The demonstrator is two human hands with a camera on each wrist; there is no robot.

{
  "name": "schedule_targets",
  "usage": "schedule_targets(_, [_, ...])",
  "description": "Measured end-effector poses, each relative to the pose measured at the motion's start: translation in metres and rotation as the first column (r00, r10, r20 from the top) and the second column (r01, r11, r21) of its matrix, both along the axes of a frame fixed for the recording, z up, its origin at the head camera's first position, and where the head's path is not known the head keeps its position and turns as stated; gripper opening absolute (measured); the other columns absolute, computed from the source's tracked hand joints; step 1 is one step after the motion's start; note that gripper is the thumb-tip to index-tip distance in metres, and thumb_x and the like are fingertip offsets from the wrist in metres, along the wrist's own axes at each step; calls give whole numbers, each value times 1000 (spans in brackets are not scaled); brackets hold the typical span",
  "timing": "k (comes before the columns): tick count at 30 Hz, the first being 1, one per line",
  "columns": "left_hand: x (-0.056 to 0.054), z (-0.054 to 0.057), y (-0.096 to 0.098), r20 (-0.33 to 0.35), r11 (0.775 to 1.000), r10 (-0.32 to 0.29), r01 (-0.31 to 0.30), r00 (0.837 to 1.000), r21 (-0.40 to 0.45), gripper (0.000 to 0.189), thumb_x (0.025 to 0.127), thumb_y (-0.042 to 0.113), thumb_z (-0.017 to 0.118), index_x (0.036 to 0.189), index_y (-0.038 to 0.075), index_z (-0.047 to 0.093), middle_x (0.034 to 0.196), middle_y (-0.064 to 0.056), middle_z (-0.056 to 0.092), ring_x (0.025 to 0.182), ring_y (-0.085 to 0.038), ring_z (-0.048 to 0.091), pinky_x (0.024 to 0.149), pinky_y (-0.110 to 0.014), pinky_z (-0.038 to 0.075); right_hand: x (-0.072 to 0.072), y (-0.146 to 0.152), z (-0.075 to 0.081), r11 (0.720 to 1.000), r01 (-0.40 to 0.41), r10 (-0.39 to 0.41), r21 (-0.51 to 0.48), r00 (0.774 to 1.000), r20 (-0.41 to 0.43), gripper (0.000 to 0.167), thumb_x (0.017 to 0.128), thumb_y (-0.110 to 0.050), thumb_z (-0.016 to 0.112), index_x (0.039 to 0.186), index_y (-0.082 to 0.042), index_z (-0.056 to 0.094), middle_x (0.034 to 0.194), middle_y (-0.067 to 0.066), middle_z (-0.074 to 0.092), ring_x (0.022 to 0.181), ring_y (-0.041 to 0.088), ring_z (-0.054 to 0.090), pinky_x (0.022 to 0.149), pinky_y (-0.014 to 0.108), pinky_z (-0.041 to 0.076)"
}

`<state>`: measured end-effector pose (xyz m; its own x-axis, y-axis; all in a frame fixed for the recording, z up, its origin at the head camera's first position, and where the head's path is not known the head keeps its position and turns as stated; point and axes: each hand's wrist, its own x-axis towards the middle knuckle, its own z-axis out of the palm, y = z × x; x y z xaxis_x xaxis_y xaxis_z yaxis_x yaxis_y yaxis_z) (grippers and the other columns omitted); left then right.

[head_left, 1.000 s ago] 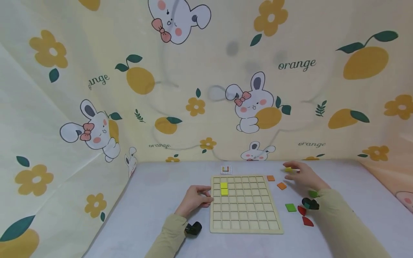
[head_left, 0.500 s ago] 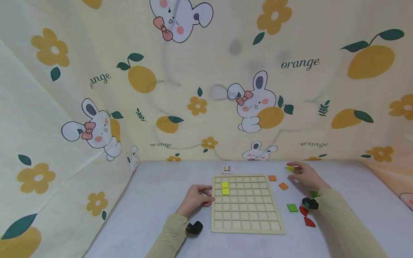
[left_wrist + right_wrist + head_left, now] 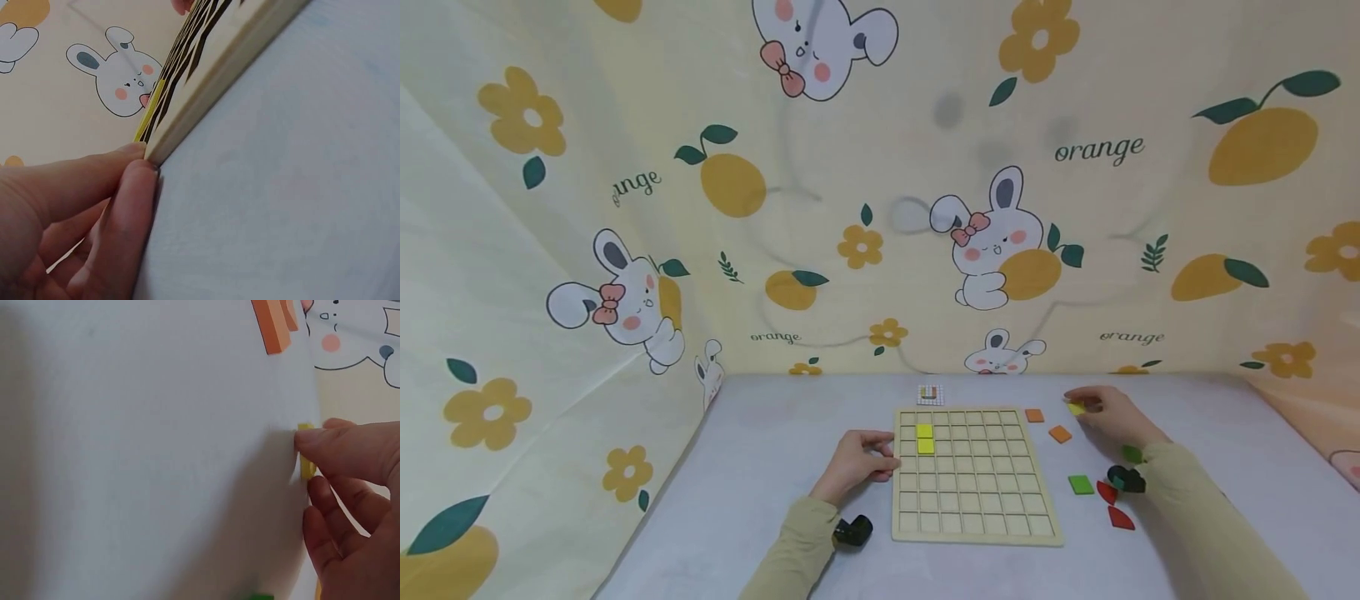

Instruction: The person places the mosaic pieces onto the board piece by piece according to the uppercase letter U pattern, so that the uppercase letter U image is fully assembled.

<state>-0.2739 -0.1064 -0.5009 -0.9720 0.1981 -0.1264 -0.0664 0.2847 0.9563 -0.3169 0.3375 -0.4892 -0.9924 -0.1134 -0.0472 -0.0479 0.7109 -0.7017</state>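
My left hand [image 3: 853, 462] holds the left edge of a pale wooden grid board [image 3: 977, 500] with finger and thumb; in the left wrist view the fingertips [image 3: 134, 150] meet the board's rim [image 3: 206, 100]. Two yellow square tiles, an upper one [image 3: 925, 431] and a lower one [image 3: 926, 447], sit in cells near the board's upper left. At the back right, my right hand [image 3: 1112, 417] pinches another yellow tile [image 3: 1077, 409]. The right wrist view shows this yellow tile [image 3: 306, 464] edge-on at the table surface, partly hidden by the thumb.
Two orange tiles, one by the board's corner [image 3: 1035, 415] and one nearer the hand [image 3: 1060, 433], lie right of the board. Green tile [image 3: 1081, 485] and red quarter-round pieces [image 3: 1122, 518] lie closer. A small pattern card [image 3: 930, 395] is behind the board; a printed curtain surrounds the table.
My right hand has drawn the yellow tile slightly nearer, and its fingers have come closer together around it. The left hand stays at the board's edge.
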Motion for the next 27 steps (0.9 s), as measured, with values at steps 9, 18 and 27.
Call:
schedule_targets(9, [-3, -1, 0, -2, 1000, 5, -5, 1000, 0, 50, 75, -3, 78, 122, 0, 63, 84, -8, 63, 59, -13, 63, 58, -29, 59, 6, 5, 4, 997, -21, 23, 69, 999, -26, 35, 90, -1, 60, 124, 4, 57, 128, 29, 49, 114, 44, 44, 96, 60, 41])
schedule_targets(18, [-4, -3, 0, -2, 1000, 6, -6, 1000, 0, 50, 75, -3, 78, 123, 0, 62, 84, -8, 63, 61, -13, 64, 58, -29, 59, 8, 10, 3, 994, -30, 35, 102, 998, -52, 36, 89, -4, 63, 122, 8, 56, 122, 29, 53, 112, 44, 47, 96, 61, 41])
schedule_targets(27, [-2, -3, -1, 0, 1000, 8, -8, 1000, -10, 50, 75, -2, 79, 123, 1, 63, 85, -8, 62, 62, -13, 64, 58, -29, 59, 11, 10, 1, 993, -20, 27, 117, 998, -58, 34, 90, -5, 64, 121, 7, 57, 121, 28, 53, 110, 43, 47, 95, 61, 42])
